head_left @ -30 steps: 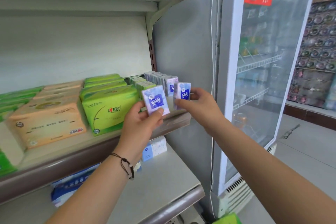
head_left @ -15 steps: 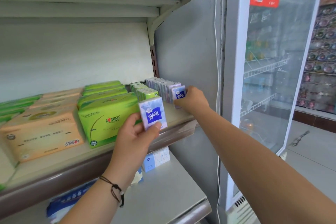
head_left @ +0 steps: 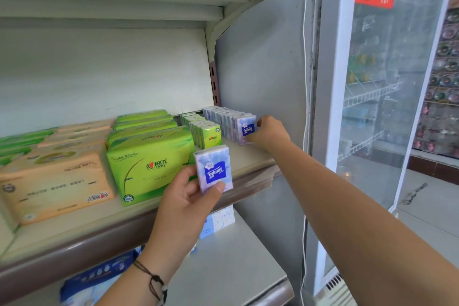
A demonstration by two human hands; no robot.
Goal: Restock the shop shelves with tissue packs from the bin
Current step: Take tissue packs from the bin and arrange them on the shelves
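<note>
My left hand (head_left: 183, 204) holds a small purple-and-blue tissue pack (head_left: 214, 168) upright in front of the middle shelf (head_left: 139, 216), thumb across its lower front. My right hand (head_left: 269, 133) reaches to the shelf's right end and grips another small purple pack (head_left: 246, 129), which stands on the shelf at the front of a row of like packs (head_left: 221, 117). A row of small green packs (head_left: 206, 129) stands just left of that row. The bin is out of view.
Large green tissue packs (head_left: 149, 164) and orange ones (head_left: 54, 181) fill the shelf to the left. A lower shelf (head_left: 236, 261) carries a pale blue pack (head_left: 218, 221) and a dark blue bag (head_left: 99, 278). A glass-door fridge (head_left: 377, 107) stands right of the grey side panel.
My right hand has carried its pack back and down onto the shelf, against the front of the purple row. My left hand with its pack has barely moved.
</note>
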